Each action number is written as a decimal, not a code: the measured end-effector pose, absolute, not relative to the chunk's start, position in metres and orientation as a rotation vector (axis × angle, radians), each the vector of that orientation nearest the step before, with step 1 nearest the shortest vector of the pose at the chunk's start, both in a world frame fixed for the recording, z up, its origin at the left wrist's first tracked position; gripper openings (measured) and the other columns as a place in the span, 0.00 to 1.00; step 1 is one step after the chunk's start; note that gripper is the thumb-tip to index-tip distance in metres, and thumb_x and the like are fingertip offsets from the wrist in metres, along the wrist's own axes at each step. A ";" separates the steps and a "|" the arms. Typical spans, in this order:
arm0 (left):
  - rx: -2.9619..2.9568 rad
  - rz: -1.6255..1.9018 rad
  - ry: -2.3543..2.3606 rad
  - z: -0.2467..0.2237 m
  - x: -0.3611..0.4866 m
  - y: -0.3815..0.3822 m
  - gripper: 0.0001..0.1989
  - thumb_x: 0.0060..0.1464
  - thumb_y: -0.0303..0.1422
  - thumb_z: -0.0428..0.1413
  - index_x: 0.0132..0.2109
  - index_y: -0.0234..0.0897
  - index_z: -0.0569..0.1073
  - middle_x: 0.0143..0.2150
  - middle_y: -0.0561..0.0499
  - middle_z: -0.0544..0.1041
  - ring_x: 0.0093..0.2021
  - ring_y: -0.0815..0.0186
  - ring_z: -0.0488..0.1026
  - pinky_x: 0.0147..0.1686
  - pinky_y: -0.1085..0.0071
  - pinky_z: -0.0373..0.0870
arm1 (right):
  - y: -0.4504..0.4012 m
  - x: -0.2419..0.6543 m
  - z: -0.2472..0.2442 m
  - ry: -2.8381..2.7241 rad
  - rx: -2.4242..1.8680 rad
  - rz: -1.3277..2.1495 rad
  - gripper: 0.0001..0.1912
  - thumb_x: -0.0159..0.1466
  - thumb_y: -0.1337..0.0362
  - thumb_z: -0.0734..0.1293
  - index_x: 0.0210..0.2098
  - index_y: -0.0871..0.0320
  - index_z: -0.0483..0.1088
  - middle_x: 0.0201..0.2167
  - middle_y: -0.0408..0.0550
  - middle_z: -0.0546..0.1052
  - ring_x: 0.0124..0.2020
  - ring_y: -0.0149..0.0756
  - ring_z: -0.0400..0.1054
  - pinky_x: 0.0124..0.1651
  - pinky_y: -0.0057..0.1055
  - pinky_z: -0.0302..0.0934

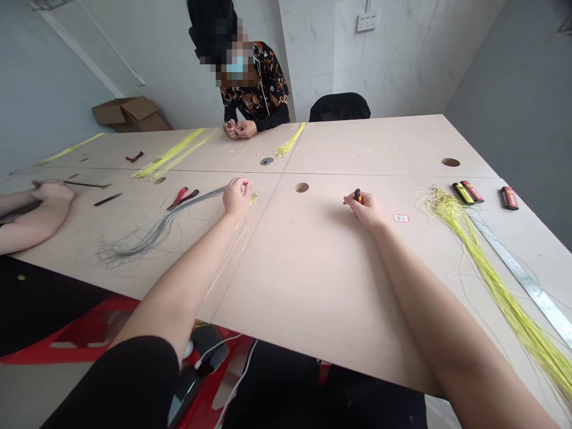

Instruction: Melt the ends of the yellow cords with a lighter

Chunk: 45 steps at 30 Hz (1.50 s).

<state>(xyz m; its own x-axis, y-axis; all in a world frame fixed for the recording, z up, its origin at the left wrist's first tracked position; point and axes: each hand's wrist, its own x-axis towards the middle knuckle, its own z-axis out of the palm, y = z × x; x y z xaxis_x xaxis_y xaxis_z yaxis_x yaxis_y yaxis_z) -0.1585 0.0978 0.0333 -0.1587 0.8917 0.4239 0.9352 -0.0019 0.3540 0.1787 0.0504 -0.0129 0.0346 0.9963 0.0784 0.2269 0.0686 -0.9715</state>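
Note:
My left hand (235,198) rests on the pale wooden table (286,286), its fingers pinched on thin pale yellow wires (236,241) that trail down toward me. The end of a long grey wire bundle (156,233) runs up to that hand, though I cannot tell whether the hand holds it. My right hand (363,210) is shut on a small red-and-black object (358,195), mostly hidden by the fingers. A small white-and-red label (401,218) lies just to the right of this hand.
A large yellow wire bundle (485,274) lies beside a steel ruler (522,280) at right, below several red-and-black tubes (465,192). Red-handled pliers (182,198) lie left of my left hand. A co-worker's hands (236,129) are opposite, and another person's hand (51,199) is at left.

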 end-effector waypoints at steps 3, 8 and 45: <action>-2.095 -0.934 -2.092 0.038 -0.141 0.093 0.08 0.58 0.31 0.47 0.37 0.37 0.70 0.41 0.48 0.75 0.39 0.66 0.70 0.44 0.71 0.64 | 0.051 0.178 -0.014 -1.373 -1.333 1.012 0.11 0.55 0.56 0.65 0.26 0.59 0.68 0.20 0.40 0.61 0.22 0.27 0.54 0.29 0.29 0.51; -2.298 -1.350 -1.857 0.049 -0.086 0.067 0.07 0.58 0.33 0.48 0.35 0.37 0.68 0.36 0.50 0.75 0.37 0.68 0.70 0.41 0.72 0.65 | 0.053 0.178 -0.015 -1.353 -1.295 1.026 0.12 0.54 0.55 0.66 0.25 0.59 0.68 0.18 0.39 0.59 0.21 0.27 0.53 0.28 0.29 0.52; -2.508 -2.255 -2.129 -0.013 0.007 0.041 0.09 0.55 0.33 0.51 0.27 0.38 0.63 0.24 0.57 0.64 0.22 0.74 0.57 0.25 0.75 0.58 | 0.044 0.179 -0.006 -1.566 -1.308 0.980 0.13 0.50 0.57 0.69 0.32 0.58 0.75 0.17 0.36 0.49 0.20 0.25 0.43 0.25 0.29 0.39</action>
